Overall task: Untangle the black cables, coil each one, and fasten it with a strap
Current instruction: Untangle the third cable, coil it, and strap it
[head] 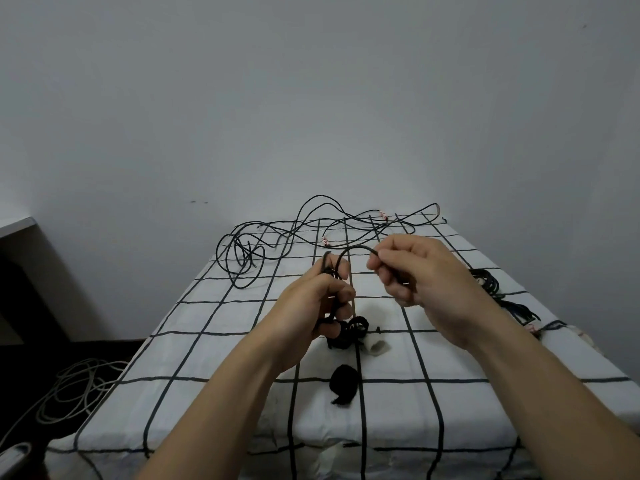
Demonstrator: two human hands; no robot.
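arching from left hand [320, 299] to right hand [417, 271], black cable [356, 249]

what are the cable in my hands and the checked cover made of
Black cable: probably a rubber or plastic jacket, matte, bending in an arc between left hand and right hand. Checked cover: looks like cloth, matte white with black lines; it creases and drapes at the near edge.

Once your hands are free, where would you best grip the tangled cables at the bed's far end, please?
Probably the raised loop, pinched from above: it arches clear of the sheet, while the rest lies flat and crossed.
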